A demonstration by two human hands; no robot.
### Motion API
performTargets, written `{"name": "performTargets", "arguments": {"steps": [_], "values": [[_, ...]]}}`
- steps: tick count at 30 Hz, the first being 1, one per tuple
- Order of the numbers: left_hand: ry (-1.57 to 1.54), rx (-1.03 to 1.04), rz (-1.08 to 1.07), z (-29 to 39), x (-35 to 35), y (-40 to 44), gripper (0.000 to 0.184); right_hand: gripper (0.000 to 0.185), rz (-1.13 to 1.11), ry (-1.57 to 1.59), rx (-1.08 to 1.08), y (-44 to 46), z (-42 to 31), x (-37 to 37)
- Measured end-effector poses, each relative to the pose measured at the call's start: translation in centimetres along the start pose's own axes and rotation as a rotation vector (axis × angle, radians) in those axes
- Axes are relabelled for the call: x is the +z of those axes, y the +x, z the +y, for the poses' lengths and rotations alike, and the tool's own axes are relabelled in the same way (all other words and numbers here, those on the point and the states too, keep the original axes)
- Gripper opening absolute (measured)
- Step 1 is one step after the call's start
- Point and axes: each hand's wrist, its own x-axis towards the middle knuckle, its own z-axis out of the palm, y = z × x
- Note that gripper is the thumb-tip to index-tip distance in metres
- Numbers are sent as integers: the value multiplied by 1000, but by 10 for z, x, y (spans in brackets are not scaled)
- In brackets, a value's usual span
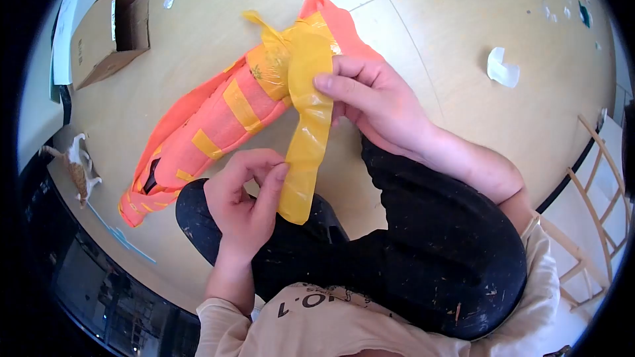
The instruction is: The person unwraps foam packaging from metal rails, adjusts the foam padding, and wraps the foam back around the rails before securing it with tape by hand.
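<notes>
A strip of yellow adhesive tape (309,129) stretches between my two hands. My left hand (246,193) pinches its lower left edge between thumb and fingers. Higher up, my right hand (370,92) grips the strip with the thumb on top. Behind the strip lies a long bundle (205,122) wrapped in orange-pink fabric, with yellow tape patches along it and a dark gap near its lower left end. Crumpled yellow tape (271,66) covers the bundle's upper part. Whether the strip is joined to that tape is hard to make out.
An open cardboard box (112,36) stands at the upper left. A brown-and-white cat (81,168) is on the floor at the left. A white torn piece (504,67) lies to the right, and wooden frames (598,205) are at the far right. My black-trousered legs (436,238) are folded in front.
</notes>
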Motion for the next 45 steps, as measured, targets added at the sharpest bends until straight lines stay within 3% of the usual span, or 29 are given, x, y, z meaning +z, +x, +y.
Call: {"name": "performTargets", "arguments": {"steps": [2,4,5,6,8,10,12,14,16,17,19,20,22,26,34,38,45], "values": [[-9,-7,19,-8,1,-4,6,20,16,-5,-44,-2,-4,0],[49,148,-10,-23,-3,-10,9,20,31,-10,-87,-5,-6,2],[57,176,-25,-28,-7,-13,31,19,18,-65,-98,-7,-7,3],[55,176,-27,-31,-7,-10,31,18,4,-119,-110,-9,-7,4],[-42,229,109,-36,-8,-5,66,18,8,-106,-117,-10,-6,7],[81,165,121,-35,-8,-2,88,18,7,-93,-125,-9,-4,10],[-271,209,257,-27,-5,9,85,19,150,3,-196,-7,-3,12],[-228,179,269,-17,-6,13,85,19,110,-17,-186,-8,-3,6],[-31,183,256,-1,3,19,64,19,70,-35,-174,-8,-2,6],[-29,180,255,2,4,23,64,19,66,-28,-176,-8,-1,8],[117,234,119,7,8,30,38,19,61,-22,-178,-8,0,9],[116,236,118,10,10,33,38,19,50,-65,-187,-7,2,9],[484,425,96,15,13,37,31,19,41,-108,-197,-6,2,10],[582,410,114,10,20,36,32,21,40,-145,-189,-7,1,11],[791,524,120,8,19,42,16,23,26,-182,-163,-6,2,12],[772,485,62,10,19,36,14,22,38,-144,-159,-9,5,12],[210,178,31,-2,18,12,8,19,9,6,-89,-12,10,8]]}}
